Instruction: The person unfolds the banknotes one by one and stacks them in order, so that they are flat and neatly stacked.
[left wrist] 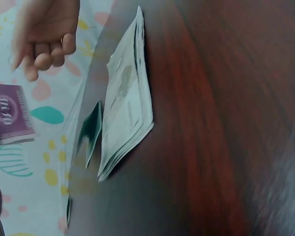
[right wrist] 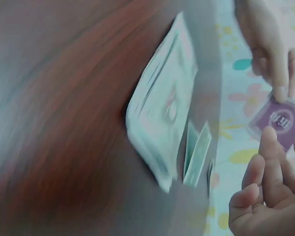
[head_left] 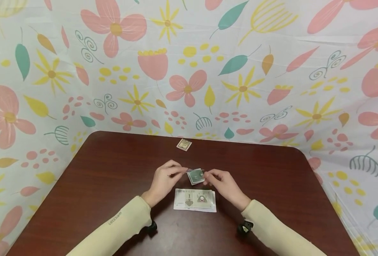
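A small squarish purple play banknote [left wrist: 12, 113] with a pale ring and lettering is pinched at one edge by my left hand [head_left: 167, 177]. In the head view the note [head_left: 194, 170] appears nearly edge-on. My right hand [head_left: 224, 184] is beside its other end, fingers loosely bent. From the left wrist that hand [left wrist: 49, 42] stands apart from the note, and I see nothing in it. Below the hands lies a little stack of green notes [head_left: 195, 177] marked 2. Nearer me is a stack of larger pale notes [head_left: 194, 201] with a cartoon figure.
A small stack of yellowish-brown notes [head_left: 184, 144] lies near the far edge of the dark wooden table [head_left: 128, 153]. Behind the table hangs a white cloth [head_left: 189, 117] with flower and leaf prints.
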`<state>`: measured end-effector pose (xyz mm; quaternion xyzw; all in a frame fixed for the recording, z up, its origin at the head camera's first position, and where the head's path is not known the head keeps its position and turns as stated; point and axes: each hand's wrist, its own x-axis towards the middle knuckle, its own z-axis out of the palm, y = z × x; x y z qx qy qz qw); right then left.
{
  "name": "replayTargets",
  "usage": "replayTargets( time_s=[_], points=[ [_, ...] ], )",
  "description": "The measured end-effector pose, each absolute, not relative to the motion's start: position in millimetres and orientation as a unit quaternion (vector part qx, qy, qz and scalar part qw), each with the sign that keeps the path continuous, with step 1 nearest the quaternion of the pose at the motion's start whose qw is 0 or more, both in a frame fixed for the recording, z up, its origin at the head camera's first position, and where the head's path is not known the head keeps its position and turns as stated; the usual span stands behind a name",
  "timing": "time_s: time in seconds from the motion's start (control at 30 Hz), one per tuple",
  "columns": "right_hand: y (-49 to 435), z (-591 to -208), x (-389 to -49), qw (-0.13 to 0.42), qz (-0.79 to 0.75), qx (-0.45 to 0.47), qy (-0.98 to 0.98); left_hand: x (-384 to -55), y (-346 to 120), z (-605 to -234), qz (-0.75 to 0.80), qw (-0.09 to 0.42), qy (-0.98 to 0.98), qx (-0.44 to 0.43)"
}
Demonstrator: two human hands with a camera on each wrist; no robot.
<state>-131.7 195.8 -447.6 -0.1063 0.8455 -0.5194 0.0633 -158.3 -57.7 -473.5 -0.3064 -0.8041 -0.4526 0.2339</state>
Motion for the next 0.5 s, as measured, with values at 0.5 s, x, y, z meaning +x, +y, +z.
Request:
replayTargets(
  time_s=[0.5],
  points=[
    [193.5,-444.3,-139.7,0.12,-0.621,0.005,0.775,-147.2,-55.4,-481.1,-0.361,0.279,-0.79,-0.41]
  ],
)
